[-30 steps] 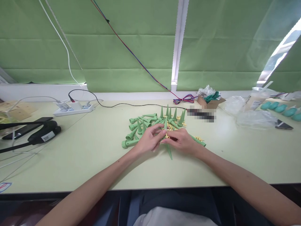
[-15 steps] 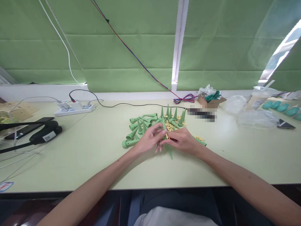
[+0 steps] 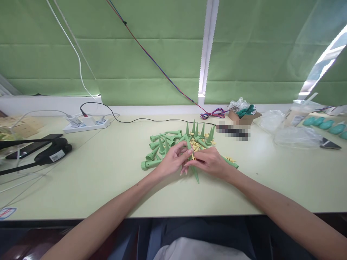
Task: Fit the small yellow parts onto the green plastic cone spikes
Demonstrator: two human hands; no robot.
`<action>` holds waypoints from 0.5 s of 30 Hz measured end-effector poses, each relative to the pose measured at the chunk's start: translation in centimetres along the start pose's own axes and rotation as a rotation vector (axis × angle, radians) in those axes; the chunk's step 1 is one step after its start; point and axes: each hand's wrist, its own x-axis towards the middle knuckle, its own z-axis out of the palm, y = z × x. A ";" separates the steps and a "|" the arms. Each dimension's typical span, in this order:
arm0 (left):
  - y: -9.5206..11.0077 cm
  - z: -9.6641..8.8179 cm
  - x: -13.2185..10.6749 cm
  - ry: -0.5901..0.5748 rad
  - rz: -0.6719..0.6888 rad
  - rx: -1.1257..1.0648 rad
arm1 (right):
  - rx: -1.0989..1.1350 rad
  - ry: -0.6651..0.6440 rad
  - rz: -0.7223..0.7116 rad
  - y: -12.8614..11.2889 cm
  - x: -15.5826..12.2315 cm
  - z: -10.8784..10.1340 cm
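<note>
A heap of green plastic cone spikes (image 3: 165, 141) lies on the pale green table (image 3: 108, 180), mixed with small yellow pieces (image 3: 195, 144). Several cones stand upright at the back of the heap. My left hand (image 3: 172, 162) and my right hand (image 3: 210, 162) meet in front of the heap. Together they grip one green cone spike (image 3: 194, 174), its tip pointing down toward me. A small yellow piece (image 3: 193, 156) sits pinched between the fingertips of both hands at the cone's upper end.
A white power strip (image 3: 85, 125) with cables lies back left, and a black device (image 3: 51, 153) at the left. Back right are a cardboard box (image 3: 242, 116), clear plastic bags (image 3: 294, 136), a bottle (image 3: 296, 112) and teal items (image 3: 325, 124). Wires hang before the green blinds.
My hands stay together at the same spot with the cone between them. Only the fingers have shifted slightly around the yellow piece.
</note>
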 end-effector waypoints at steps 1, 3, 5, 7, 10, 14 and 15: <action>0.0 0.0 0.0 -0.001 -0.001 -0.004 | 0.004 0.003 -0.001 0.0 0.0 0.0; 0.0 0.1 0.0 -0.001 -0.002 -0.011 | 0.015 0.007 0.002 -0.1 0.1 0.0; 0.0 0.2 0.0 0.007 -0.006 -0.018 | 0.023 -0.005 0.017 -0.2 0.2 -0.1; 0.0 0.2 0.0 0.026 -0.020 -0.022 | 0.021 -0.029 0.035 -0.3 0.2 -0.1; -0.1 0.3 0.1 0.046 -0.045 -0.025 | 0.008 -0.046 0.045 -0.4 0.3 -0.1; -0.3 0.3 0.1 0.054 -0.054 -0.031 | 0.022 -0.032 0.041 -0.4 0.3 -0.1; -0.4 0.3 0.1 0.054 -0.053 -0.032 | 0.027 -0.028 0.038 -0.5 0.3 -0.1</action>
